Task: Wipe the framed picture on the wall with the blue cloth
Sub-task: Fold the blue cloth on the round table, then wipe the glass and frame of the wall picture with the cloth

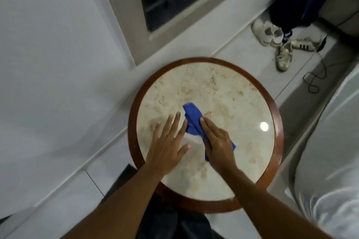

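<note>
Two hands are over a round table [275,122] with a pale stone top and a dark wooden rim, seen from above. The blue cloth [191,120] lies bunched near the middle of the top. The right hand [218,144] rests flat on the near part of it, fingers extended and pressing down rather than closed around it; whether the thumb has pinched a fold underneath cannot be told. The left hand [168,145] is spread flat and released, its fingertips just beside the cloth's left edge, holding nothing. The framed picture is not in view, so wiping has not begun. The cloth looks light, soft and limp: it should crumple into the palm easily, and it will droop if lifted by a corner, so gathering the bunched middle into one hand seems the better hold. On the glossy top it may slide before it lifts. Shoes [272,36] and a dark bag [299,0] lie well apart on the floor.
</note>
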Motion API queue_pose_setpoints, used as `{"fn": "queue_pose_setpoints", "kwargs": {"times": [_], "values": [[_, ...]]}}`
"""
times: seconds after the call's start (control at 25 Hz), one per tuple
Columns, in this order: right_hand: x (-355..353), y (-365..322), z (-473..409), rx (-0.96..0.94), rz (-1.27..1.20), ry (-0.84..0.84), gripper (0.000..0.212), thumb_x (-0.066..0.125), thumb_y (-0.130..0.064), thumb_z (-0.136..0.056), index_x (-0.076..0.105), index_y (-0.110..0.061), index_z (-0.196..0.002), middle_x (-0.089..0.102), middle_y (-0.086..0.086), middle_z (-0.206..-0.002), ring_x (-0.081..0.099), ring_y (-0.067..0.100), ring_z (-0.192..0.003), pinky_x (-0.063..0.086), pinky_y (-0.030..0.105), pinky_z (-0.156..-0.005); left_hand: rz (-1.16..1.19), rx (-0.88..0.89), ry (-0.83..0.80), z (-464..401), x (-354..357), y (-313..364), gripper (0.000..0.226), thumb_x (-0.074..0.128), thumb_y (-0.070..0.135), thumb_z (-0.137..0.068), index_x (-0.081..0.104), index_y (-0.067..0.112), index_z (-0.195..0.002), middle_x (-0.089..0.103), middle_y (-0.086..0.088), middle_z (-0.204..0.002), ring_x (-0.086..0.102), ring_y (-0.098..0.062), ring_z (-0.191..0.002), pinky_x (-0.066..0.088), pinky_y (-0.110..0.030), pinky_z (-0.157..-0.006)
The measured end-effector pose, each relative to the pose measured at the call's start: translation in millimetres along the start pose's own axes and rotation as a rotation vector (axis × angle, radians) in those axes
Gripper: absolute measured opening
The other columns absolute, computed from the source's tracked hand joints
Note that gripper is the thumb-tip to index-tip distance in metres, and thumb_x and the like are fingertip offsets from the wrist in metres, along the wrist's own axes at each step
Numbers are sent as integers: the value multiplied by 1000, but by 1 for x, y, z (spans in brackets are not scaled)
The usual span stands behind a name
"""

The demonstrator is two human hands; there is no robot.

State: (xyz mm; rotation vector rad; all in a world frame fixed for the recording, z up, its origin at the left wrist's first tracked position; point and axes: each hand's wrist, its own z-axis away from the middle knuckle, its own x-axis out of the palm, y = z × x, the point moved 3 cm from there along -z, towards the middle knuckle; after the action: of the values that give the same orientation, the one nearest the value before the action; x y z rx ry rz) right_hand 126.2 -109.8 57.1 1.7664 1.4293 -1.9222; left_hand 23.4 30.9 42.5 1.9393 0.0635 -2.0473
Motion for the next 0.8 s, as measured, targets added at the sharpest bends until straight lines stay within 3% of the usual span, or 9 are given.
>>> {"fn": "queue_pose_setpoints", "kwargs": {"times": [0.24, 0.28, 0.36, 0.44, 0.52, 0.6, 0.68, 0.8], "values": [[-119, -159, -38, -227, -68, 131, 100, 75, 7, -68, 31, -20, -154, 25, 5, -161, 60, 27, -113, 46, 33, -89, -95, -2, 238, 48, -215, -17, 68, 29, 57, -100, 36, 14, -152, 28, -9, -161, 31, -31, -147, 27, -54, -114], [-144, -199, -56, -317, -102, 210, 92, 70, 0, -76, 29, -25, -154, 21, 0, -163, 62, 27, -111, 47, 32, -87, -147, -17, 283, 58, -263, -28, 68, 34, 58, -98, 41, 13, -150, 29, -9, -160, 32, -30, -147, 32, -52, -112], [-191, -287, -89, -479, -163, 361, 45, 38, -25, -104, 35, -33, -148, 17, -14, -163, 67, 28, -110, 54, 34, -85, -267, -24, 396, 76, -362, -46, 71, 39, 60, -95, 40, 15, -150, 28, -8, -161, 27, -26, -149, 30, -50, -110], [-235, -378, -122, -545, -277, 527, 49, 9, -42, -106, 49, -27, -131, 19, -29, -158, 64, 26, -113, 52, 36, -91, -389, -38, 508, 98, -459, -67, 72, 36, 62, -98, 35, 15, -153, 26, -6, -163, 27, -25, -150, 24, -47, -112], [-277, -461, -151, -698, -315, 637, 40, 16, -24, -107, 42, -18, -136, 18, -21, -161, 56, 24, -111, 44, 31, -94, -509, -88, 638, 121, -549, -88, 71, 32, 62, -100, 32, 16, -154, 22, -5, -164, 26, -23, -150, 19, -45, -115], [-319, -530, -173, -820, -291, 725, 51, 36, -4, -92, 36, -8, -143, 28, -1, -160, 54, 27, -106, 41, 30, -92, -577, -119, 768, 147, -629, -107, 72, 29, 61, -101, 22, 16, -157, 16, -6, -166, 18, -24, -152, 13, -45, -119], [-354, -586, -200, -807, -339, 775, 49, 44, -5, -91, 46, -2, -140, 42, 16, -150, 61, 31, -102, 44, 33, -89, -650, -130, 880, 171, -701, -124, 73, 26, 62, -102, 12, 18, -159, 13, -8, -167, 7, -24, -154, 9, -45, -121], [-402, -665, -228, -757, -350, 844, 42, 44, -15, -100, 51, 0, -139, 42, 18, -150, 65, 36, -105, 50, 42, -86, -808, -233, 986, 203, -797, -146, 74, 26, 62, -101, 12, 20, -159, 9, -10, -168, 4, -25, -155, 12, -49, -121]]}}
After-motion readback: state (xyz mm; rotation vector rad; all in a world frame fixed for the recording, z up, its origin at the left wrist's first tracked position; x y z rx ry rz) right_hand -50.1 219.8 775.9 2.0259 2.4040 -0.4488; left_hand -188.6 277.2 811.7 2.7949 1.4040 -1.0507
